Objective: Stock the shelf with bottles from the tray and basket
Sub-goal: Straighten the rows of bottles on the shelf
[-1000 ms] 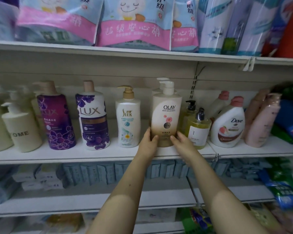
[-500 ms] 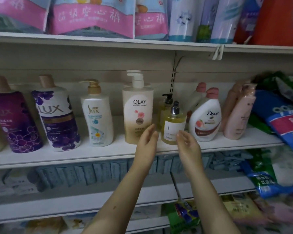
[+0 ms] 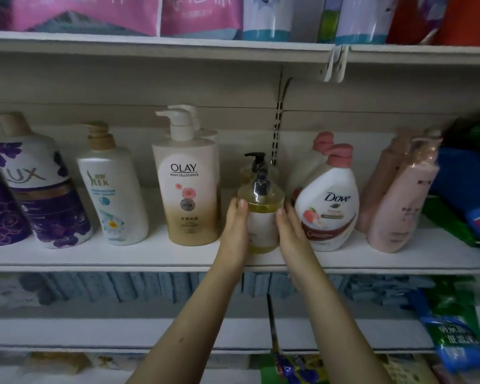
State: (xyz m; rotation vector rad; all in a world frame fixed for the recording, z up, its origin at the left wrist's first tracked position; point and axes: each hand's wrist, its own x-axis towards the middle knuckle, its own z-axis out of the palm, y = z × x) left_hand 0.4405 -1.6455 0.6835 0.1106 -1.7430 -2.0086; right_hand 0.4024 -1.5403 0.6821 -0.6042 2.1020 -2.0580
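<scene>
**A:** ok so what are the hands actually doing here?

**B:** left hand (image 3: 234,228) and right hand (image 3: 290,228) are flat against the 2 sides of the yellow pump bottle (image 3: 261,200). Fingers are straight and the palms face each other. It's pressed between them more than wrapped, and I can't see anything curled round it.

**A:** weren't they on the Olay just now?

**B:** yep. 1 second back both hands were at the foot of the Olay bottle (image 3: 189,195). 0.5 s back they'd let go and were hanging in front of the gap. Now they've slid over to its right-hand neighbour. My read is the Olay counts as stocked, and this is just squaring up the next one in the row.

**A:** and where's that bottle sitting?

**B:** right between the palms, upright on the shelf (image 3: 150,257), near the front edge. A 2nd one like it (image 3: 254,157) stands straight behind, past the fingertips. The Olay is just left of the left hand. The Dove bottle (image 3: 330,206) is just right of the right hand, pretty much at the knuckles. Further out there's the Sleek bottle (image 3: 117,195) on the left and 2 pink bottles (image 3: 399,206) on the right.

**A:** tray and basket?

**B:** not in shot, so no idea how much is left.
</scene>
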